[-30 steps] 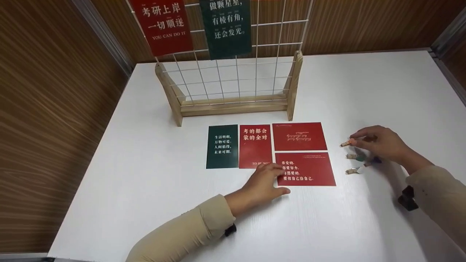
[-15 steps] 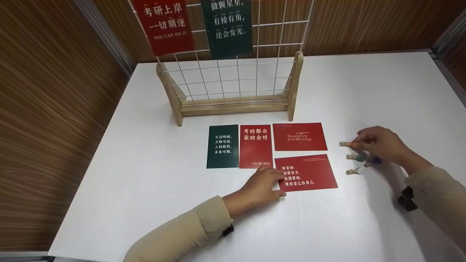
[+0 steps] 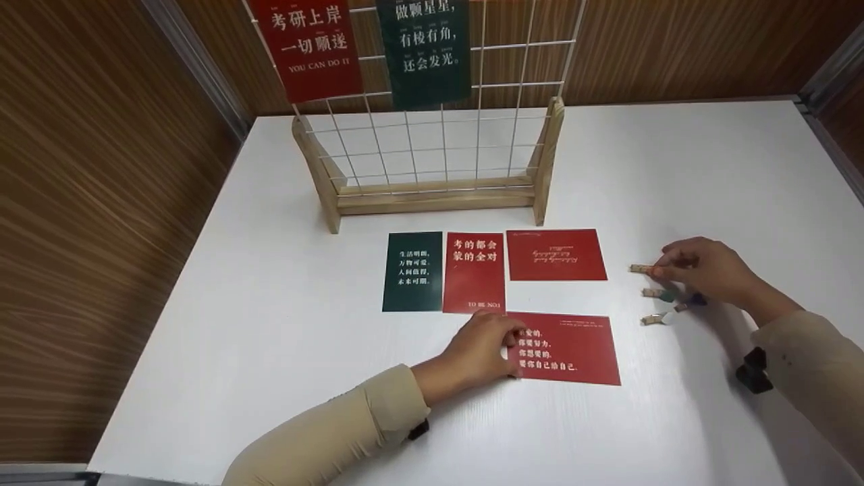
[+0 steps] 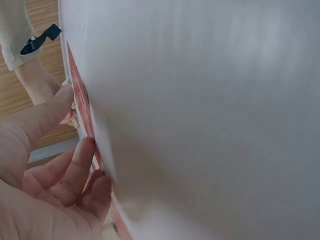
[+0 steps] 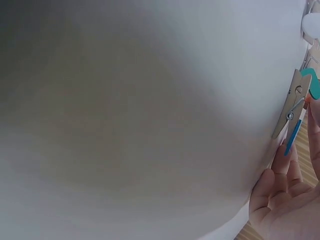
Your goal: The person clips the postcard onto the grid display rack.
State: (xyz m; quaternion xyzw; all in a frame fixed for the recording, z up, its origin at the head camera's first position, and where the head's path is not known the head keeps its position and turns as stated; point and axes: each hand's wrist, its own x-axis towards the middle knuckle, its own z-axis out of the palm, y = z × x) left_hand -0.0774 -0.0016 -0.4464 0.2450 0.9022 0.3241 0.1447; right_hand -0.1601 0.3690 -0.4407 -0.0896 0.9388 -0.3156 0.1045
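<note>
1. So the lower red card (image 3: 570, 351) is flat on the counter (image 3: 236, 317), closest of the loose cards to the person. Long axis goes left to right, right end angled a touch toward the person, and the white lettering reads the right way up from their side.
2. Left hand (image 3: 472, 351) has that card by its left short edge: fingers bent at the far corner, thumb at the near one.
3. Right hand (image 3: 709, 270) is pinching the orange-tipped clothespin (image 3: 641, 268), fingertips at the orange end. Bare wood end points left, long axis pretty much sideways. Can't tell if it's touching the counter.
4. Just nearer the person are three more little wooden pegs: the green-tipped clothespin (image 3: 655, 293) and white-tipped clothespin (image 3: 653, 319) point their wood left too, while the dark-tipped clothespin (image 3: 690, 302) sits slantwise.
5. Other loose cards: upper red card (image 3: 557, 266) lies sideways with its script upside down to the person; tall red card (image 3: 474, 283) and green card (image 3: 405, 293) stand lengthwise, nearly edge to edge. All smooth, thin rectangles.
6. Behind those there's a pale wooden stand (image 3: 435, 202) with a white wire grid (image 3: 520, 85), and the hanging red card (image 3: 317, 81) and hanging green card (image 3: 432, 88) on it, long sides running up and down.
</note>
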